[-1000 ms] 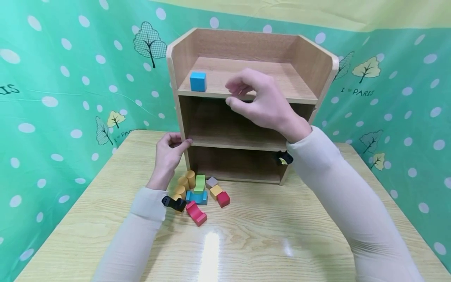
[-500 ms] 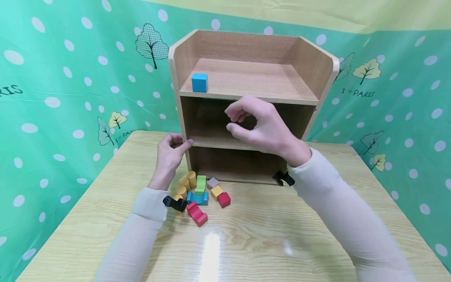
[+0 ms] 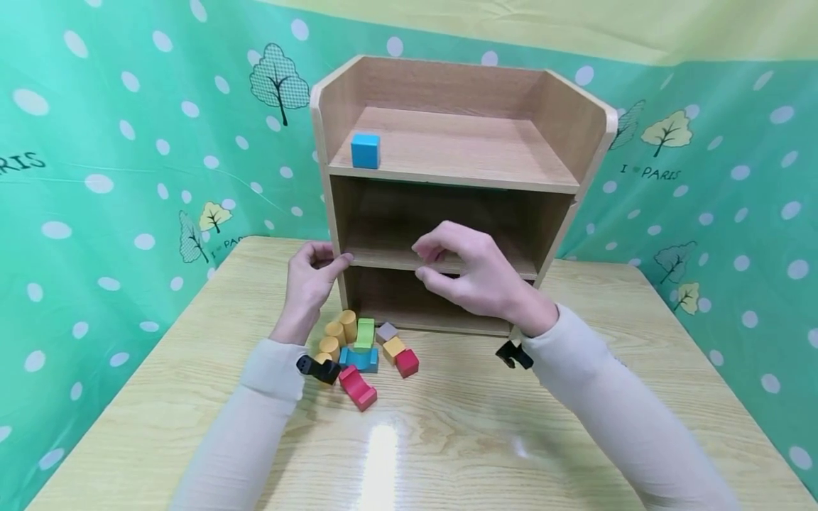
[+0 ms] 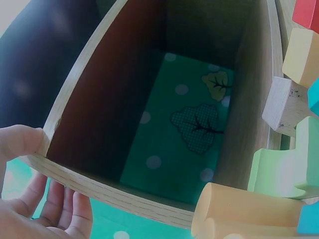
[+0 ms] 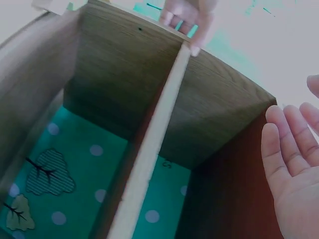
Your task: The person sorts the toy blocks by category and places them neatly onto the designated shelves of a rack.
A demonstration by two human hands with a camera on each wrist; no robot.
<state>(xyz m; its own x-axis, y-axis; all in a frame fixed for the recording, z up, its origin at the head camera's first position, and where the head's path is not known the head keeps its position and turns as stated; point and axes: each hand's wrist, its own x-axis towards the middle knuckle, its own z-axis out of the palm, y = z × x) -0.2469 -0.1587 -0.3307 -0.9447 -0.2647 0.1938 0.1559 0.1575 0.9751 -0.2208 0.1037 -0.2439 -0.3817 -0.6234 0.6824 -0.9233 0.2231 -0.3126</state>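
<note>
While left fingers (image 4: pixel 82 211) grip shelving (image 3: pixel 441 150), cloth (image 3: pixel 703 121) reads "PARIS".

through the head view i look forward and down past the left hand (image 3: pixel 307 285) and right hand (image 3: pixel 476 277), far enough off to frame the shelf unit (image 3: pixel 460 145) beyond them. each wrist view sits close by its hand, facing the unit's open front; both catch the left hand.
</note>
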